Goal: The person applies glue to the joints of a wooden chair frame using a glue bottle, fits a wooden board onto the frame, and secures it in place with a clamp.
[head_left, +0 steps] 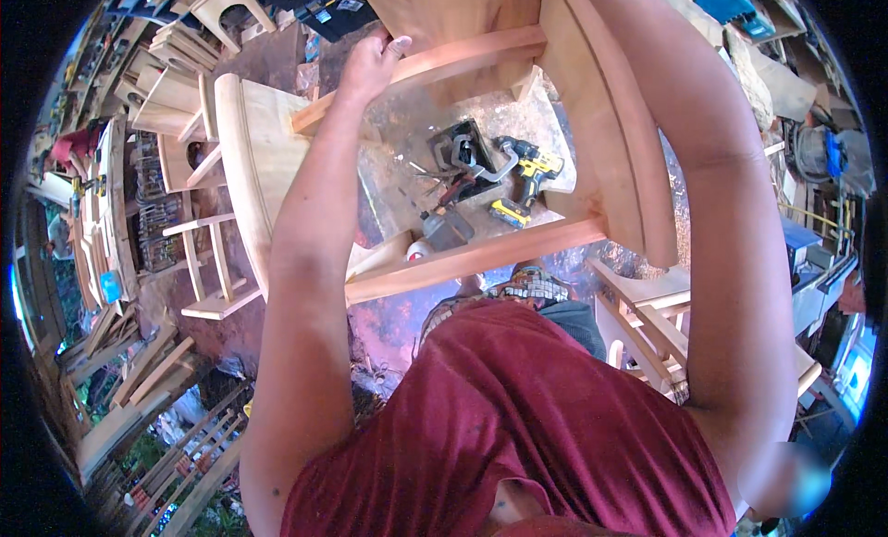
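- Far left: a co-worker's red sleeve (77,148), well apart from the person's own hands.
- Next, a row of metal clamps (154,204) hung close together; just right of them, light wooden furniture parts (208,259) stood upright.
- Left side panel (264,153) of the wooden frame (481,261): upright, pale, with a curved outer edge. It stood to the left of the left forearm (319,176), which crossed in front of the frame.
- Left hand (370,65): at the far rail (462,60), nearer that rail's left end. Fingers looked curled in, nearly closed, thumb laid out to the right. Fingertips were hidden; I could not tell whether it gripped the rail or only rested there.
- Frame opening: right of the left hand and on the person's side of it, between far rail and near rail (555,241).
- Seen through the opening, below the frame and well apart from the hand: a dark bottle (448,229), a black tray (467,130) with a grey C-shaped clamp (511,167) at it, and right of these a yellow-and-black drill (535,167) lying on its side.
- Right side panel (601,121): upright, just beside the right forearm (684,65).
- Right hand: out of sight past the top edge; its opening and hold could not be told.
- Lower right: more wooden parts (638,329), near the right upper arm.
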The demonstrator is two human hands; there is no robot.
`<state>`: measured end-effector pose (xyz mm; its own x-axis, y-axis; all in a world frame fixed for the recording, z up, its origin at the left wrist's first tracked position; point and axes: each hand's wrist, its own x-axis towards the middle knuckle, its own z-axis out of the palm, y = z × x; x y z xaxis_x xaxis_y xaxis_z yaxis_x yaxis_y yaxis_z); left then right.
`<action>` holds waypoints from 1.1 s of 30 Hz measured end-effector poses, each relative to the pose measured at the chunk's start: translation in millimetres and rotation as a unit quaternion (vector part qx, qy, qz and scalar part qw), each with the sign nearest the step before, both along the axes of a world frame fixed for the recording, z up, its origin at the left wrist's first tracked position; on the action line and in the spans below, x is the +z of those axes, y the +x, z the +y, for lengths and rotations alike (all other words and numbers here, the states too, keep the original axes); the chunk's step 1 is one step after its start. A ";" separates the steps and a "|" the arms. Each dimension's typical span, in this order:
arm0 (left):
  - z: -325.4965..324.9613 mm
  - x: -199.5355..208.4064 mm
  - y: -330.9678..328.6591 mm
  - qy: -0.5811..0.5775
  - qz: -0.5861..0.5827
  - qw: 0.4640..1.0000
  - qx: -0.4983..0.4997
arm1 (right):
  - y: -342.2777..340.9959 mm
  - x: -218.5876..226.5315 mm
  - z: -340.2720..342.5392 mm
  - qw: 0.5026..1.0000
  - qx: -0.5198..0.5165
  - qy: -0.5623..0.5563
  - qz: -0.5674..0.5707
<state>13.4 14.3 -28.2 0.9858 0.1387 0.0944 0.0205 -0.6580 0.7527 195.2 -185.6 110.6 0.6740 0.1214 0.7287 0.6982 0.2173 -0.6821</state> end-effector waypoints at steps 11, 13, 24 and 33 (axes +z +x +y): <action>3.1 -9.4 1.8 0.031 -0.056 0.998 0.025 | -2.9 1.9 -2.4 0.994 0.024 -0.037 0.098; 5.1 -12.4 4.9 0.034 -0.066 0.997 0.019 | 1.7 2.4 -2.9 0.994 0.038 -0.041 0.094; 5.9 -11.0 3.7 0.071 0.001 0.997 0.027 | -3.5 2.7 3.0 0.999 0.009 0.033 0.002; 10.8 -17.7 6.0 0.005 -0.078 0.997 0.004 | 3.7 2.3 -4.1 0.996 0.054 -0.056 0.035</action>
